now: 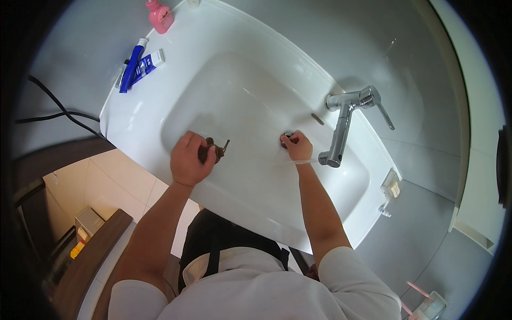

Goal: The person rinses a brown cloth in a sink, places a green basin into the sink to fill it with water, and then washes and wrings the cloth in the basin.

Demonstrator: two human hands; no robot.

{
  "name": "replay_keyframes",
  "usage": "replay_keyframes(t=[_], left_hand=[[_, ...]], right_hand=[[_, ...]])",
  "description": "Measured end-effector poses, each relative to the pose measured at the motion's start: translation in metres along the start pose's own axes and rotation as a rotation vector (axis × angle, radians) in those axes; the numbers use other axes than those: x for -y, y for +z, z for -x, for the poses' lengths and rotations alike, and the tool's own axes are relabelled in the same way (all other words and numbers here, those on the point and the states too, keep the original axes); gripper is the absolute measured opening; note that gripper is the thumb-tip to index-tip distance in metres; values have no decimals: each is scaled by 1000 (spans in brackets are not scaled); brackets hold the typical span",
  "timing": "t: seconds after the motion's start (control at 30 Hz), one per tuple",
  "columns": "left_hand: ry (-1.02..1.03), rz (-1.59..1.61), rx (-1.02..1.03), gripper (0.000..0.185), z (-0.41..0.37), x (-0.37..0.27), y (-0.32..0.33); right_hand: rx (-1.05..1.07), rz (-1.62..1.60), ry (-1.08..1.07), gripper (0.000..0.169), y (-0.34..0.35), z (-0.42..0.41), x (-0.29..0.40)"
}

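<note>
My left hand [189, 158] is closed around a small dark brown object [218, 152] over the near left part of the white washbasin [256, 92]. A thin stick-like piece juts from the object; my fingers hide much of it, and I cannot tell what it is. At the drain, my right hand [300, 147] has its thumb and fingers on the round metal drain fitting [285, 140]. Whether the fitting is lifted is unclear. Above my right forearm hangs the spout of the chrome mixer tap [340, 136], with a thin stream of water coming out across my wrist.
A pink pump bottle [161, 18] and blue tubes [140, 66] occupy the basin's left ledge. An overflow slot [317, 119] lies below the tap. On the right rim is a soap dish [390, 185] with a small tube [384, 211] beside it. Black cables [60, 106] run at left.
</note>
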State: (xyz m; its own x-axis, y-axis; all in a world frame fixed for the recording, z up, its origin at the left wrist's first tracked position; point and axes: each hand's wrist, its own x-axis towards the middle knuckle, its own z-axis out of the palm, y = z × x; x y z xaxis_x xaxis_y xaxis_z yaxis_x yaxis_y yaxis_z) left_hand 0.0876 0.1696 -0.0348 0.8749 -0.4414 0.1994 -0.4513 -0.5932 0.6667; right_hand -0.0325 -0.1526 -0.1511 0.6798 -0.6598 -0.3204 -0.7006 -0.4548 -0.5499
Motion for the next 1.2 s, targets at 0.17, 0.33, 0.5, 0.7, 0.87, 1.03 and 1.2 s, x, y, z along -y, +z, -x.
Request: replay_keyframes(t=[0.17,0.33,0.5,0.7,0.87,1.03,1.2], left_hand=[[-11,18,30,19,-3,0,1],[-30,-6,15,19,4,1,0],[0,4,24,18,-2,0,4],[-22,-16,11,18,2,2,2],[-12,-31,21,19,-2,0,4],[-6,-47,15,19,0,2,4],[10,-47,9,19,-1,2,4]], right_hand=[[16,-256,-51,36,12,2,-59],[-118,-81,-127,33,13,22,-11],[-51,-119,-129,26,-7,-6,-47],[50,-116,-396,24,-23,5,-36],[88,166,-627,31,-26,-13,-44],[113,69,-579,29,-26,-9,-42],[1,-29,-577,23,-24,2,-44]])
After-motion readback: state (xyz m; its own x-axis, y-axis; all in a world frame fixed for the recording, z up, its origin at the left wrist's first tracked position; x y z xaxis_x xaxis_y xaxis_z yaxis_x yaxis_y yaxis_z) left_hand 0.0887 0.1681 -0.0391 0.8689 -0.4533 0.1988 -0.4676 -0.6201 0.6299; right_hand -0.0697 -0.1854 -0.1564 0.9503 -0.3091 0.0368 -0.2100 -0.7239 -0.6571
